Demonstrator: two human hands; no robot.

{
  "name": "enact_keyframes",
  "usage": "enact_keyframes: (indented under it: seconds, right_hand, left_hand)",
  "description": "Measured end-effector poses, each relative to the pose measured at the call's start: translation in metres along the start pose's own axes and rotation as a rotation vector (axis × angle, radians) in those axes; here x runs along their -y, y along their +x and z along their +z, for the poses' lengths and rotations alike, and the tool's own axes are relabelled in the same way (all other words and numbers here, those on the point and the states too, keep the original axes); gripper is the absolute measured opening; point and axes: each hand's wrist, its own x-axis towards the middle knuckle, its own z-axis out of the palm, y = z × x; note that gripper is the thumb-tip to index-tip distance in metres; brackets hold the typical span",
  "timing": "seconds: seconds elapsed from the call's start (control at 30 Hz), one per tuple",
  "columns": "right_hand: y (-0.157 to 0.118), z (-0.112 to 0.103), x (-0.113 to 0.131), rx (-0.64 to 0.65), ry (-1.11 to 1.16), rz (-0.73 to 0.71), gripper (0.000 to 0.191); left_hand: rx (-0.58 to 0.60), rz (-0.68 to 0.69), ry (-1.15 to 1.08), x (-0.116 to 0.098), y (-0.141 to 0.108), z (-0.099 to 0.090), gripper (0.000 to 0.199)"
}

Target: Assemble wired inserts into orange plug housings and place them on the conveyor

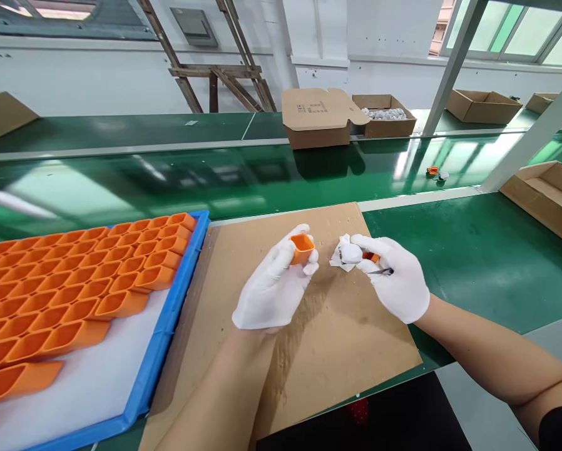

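Note:
My left hand (pixel 281 279), in a white glove, is closed around a small orange plastic housing (pixel 302 248) with its open end facing up. To its right, my gloved right hand (pixel 393 275) pinches a small orange part (pixel 371 257), mostly hidden by the fingers. A rounded white piece (pixel 350 253) touches those fingertips, with crumpled white material (pixel 340 258) around it. A thin dark tip (pixel 383 271) pokes out below the right fingers; what it belongs to is unclear. Both hands are above a brown cardboard sheet (pixel 337 332) on the green bench.
A blue tray (pixel 168 326) on the left holds rows of orange housings (pixel 74 275). Behind the bench runs a green conveyor belt (pixel 243 178) carrying a small orange and white part (pixel 432 171). Cardboard boxes (pixel 321 119) stand on the back shelf; another box (pixel 551 194) is at right.

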Motion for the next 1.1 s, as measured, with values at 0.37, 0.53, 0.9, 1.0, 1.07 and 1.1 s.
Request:
enact_keyframes:
  seconds: [0.37, 0.53, 0.9, 1.0, 1.07, 1.1]
  right_hand:
    - [0.002, 0.007, 0.010, -0.073, -0.047, -0.188, 0.048]
    - [0.002, 0.007, 0.010, -0.082, -0.102, -0.208, 0.044]
    - [0.001, 0.002, 0.017, -0.015, -0.294, -0.351, 0.051]
    - [0.002, 0.001, 0.021, 0.054, -0.351, -0.422, 0.046]
    - [0.002, 0.000, 0.024, 0.047, -0.358, -0.455, 0.043]
    - [0.002, 0.000, 0.025, 0.041, -0.353, -0.454, 0.041]
  left_hand:
    - [0.068, -0.302, -0.067, -0.002, 0.001, 0.003, 0.034]
    - [-0.020, -0.332, 0.081, -0.001, 0.000, 0.004, 0.052]
    - [-0.011, -0.202, 0.252, 0.006, 0.001, -0.004, 0.075]
    - [0.010, -0.198, 0.271, 0.007, 0.001, -0.006, 0.072]
    - [0.011, -0.206, 0.273, 0.007, 0.001, -0.006, 0.068]
    - [0.007, -0.210, 0.271, 0.007, 0.001, -0.007, 0.067]
